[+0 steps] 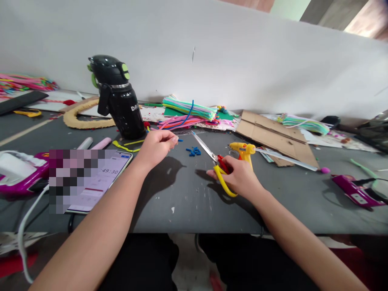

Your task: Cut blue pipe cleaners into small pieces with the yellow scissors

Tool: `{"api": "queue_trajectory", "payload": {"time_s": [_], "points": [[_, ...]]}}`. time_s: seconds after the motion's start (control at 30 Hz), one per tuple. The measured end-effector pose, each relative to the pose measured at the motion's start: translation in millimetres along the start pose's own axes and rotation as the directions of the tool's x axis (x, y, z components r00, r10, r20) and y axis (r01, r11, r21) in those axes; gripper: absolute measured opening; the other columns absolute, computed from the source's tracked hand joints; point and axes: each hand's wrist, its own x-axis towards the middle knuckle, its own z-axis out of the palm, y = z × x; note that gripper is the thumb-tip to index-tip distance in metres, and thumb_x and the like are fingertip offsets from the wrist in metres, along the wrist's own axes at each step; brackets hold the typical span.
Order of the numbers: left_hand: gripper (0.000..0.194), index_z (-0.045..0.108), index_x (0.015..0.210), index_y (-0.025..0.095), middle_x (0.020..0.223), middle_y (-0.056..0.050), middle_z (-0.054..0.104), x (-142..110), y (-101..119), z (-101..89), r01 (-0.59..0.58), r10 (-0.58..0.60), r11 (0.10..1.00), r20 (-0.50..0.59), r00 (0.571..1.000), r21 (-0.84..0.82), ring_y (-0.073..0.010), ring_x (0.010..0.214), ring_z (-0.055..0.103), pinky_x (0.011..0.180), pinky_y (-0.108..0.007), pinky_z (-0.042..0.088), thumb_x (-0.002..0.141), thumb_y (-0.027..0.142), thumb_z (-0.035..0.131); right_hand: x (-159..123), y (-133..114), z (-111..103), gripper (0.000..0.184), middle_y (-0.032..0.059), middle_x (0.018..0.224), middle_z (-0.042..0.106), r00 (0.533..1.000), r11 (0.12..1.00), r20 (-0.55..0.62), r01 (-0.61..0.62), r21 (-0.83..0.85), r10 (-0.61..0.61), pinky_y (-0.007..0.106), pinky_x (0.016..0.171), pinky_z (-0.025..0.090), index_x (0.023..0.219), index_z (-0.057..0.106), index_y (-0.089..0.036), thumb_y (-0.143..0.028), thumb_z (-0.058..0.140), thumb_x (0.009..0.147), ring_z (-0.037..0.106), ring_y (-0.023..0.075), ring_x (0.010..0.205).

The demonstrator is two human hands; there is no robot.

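Note:
My left hand (159,146) is closed in a pinch at the middle of the table. A blue pipe cleaner (190,110) curves up from behind its fingers, and a short blue tip (180,140) pokes out at the fingertips. My right hand (238,176) grips scissors (209,151) by their yellow and red handles. Their blades point up and left, toward the left hand but apart from it. Between the two hands lies a small pile of cut blue pieces (194,151) on the grey table (182,194).
A yellow glue gun (242,148) lies just beyond my right hand, near cardboard (275,135). Bundled pipe cleaners (190,108) lie at the back. A black bottle (123,101) stands left, behind a phone (97,182). Purple devices (357,192) sit at both sides.

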Motion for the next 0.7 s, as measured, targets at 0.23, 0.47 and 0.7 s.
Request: {"api": "queue_trajectory", "payload": {"time_s": [0.23,0.47,0.7], "points": [[0.024,0.064,0.066,0.016,0.061,-0.002,0.058,1.6,-3.5,0.7,0.031,-0.031,1.000,-0.002,1.000,-0.006,-0.0126,0.057,0.048,0.057,-0.027,0.038,0.077,0.038,0.064,0.8,3.2,-1.0,0.025,-0.0015,0.062,0.057,0.998,0.998,0.026,0.064,0.007,-0.064,0.026,0.057,0.034,0.081,0.056,-0.021,-0.042,0.067,0.073,0.046,0.0125,0.055],[0.025,0.061,0.062,0.016,0.056,0.000,0.052,2.8,-5.4,0.4,0.033,-0.033,0.999,0.018,0.999,-0.037,-0.0119,0.054,0.043,0.055,-0.028,0.033,0.076,0.037,0.064,-0.1,4.8,1.2,0.032,0.0016,0.064,0.060,0.991,0.987,-0.066,0.104,-0.119,-0.112,0.027,0.059,0.033,0.081,0.059,-0.021,-0.051,0.065,0.072,0.048,0.0147,0.057],[0.028,0.056,0.058,0.017,0.054,0.001,0.047,1.1,0.0,-0.9,0.094,-0.084,0.986,0.077,0.994,-0.135,-0.0106,0.052,0.039,0.053,-0.029,0.028,0.077,0.036,0.064,-0.8,1.0,1.4,0.033,0.0012,0.062,0.059,0.993,0.988,-0.072,0.087,-0.127,-0.096,0.027,0.059,0.033,0.077,0.057,-0.021,-0.053,0.064,0.071,0.048,0.0143,0.056]]}}
